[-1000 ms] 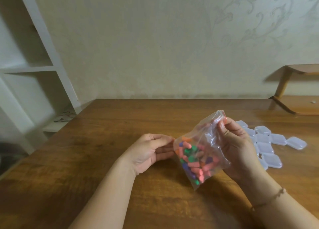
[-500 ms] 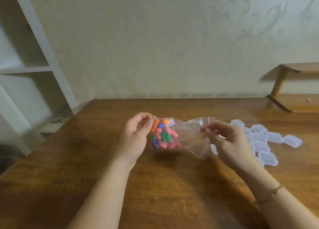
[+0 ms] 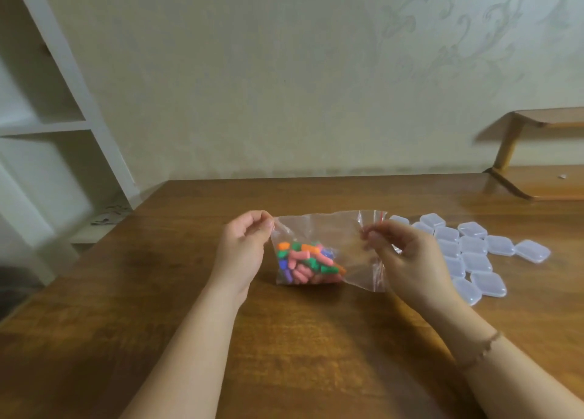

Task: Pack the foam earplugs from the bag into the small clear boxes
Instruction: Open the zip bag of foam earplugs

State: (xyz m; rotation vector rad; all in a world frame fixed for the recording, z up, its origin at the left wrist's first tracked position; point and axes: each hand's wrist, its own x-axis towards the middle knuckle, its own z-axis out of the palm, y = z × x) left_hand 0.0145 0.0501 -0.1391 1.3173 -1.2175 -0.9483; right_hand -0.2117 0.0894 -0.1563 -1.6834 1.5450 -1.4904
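Note:
A clear zip bag (image 3: 328, 229) lies sideways just above the wooden table (image 3: 284, 355), stretched between both hands. Coloured foam earplugs (image 3: 308, 262), pink, green, orange and purple, are heaped in its left half. My left hand (image 3: 243, 251) pinches the bag's upper left corner. My right hand (image 3: 407, 260) pinches the red-striped zip end on the right. Several small clear boxes (image 3: 474, 254), all closed, lie in a cluster on the table right of my right hand.
A wall runs along the table's far edge. A white shelf unit (image 3: 47, 127) stands at the left, past the table's corner. A low wooden shelf (image 3: 543, 181) sits at the back right of the table.
The bag went from hanging upright in my right hand to lying sideways between both hands. My left hand took hold of its corner, and the earplugs slid to the left half.

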